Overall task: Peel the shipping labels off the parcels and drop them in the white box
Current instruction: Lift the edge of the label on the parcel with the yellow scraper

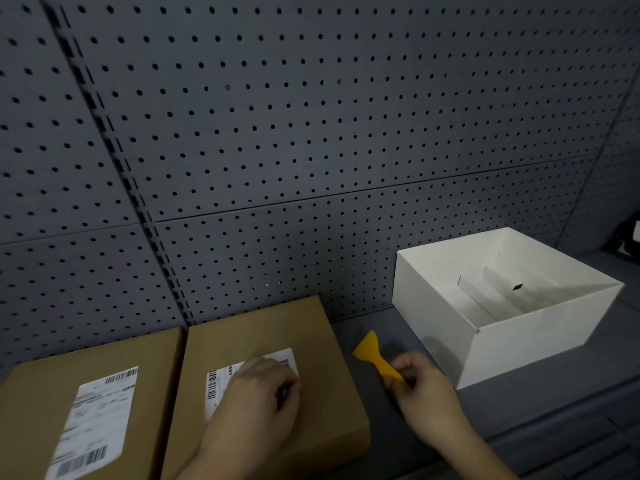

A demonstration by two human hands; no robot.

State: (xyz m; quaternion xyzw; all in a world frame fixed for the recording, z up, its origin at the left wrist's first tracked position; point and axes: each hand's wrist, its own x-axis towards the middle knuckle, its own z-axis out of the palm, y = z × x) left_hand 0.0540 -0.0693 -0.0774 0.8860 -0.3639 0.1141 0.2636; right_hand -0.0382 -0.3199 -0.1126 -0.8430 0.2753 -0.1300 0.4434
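label [221, 379] under left hand [258, 393] fingers, right hand [420, 386] gripping scraper [372, 355]

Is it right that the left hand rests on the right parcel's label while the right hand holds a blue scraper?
Not quite: in the head view the scraper is orange. The left hand does rest on that label, and the right hand holds the scraper.

I am seeing two brown cardboard parcels lying flat side by side, touching. The left parcel [52, 410] is showing its whole white barcoded label [95, 420]. The right parcel [273, 341] is carrying a label [221, 382] that is partly hidden. The white box [502, 327] is sitting open-topped to their right.
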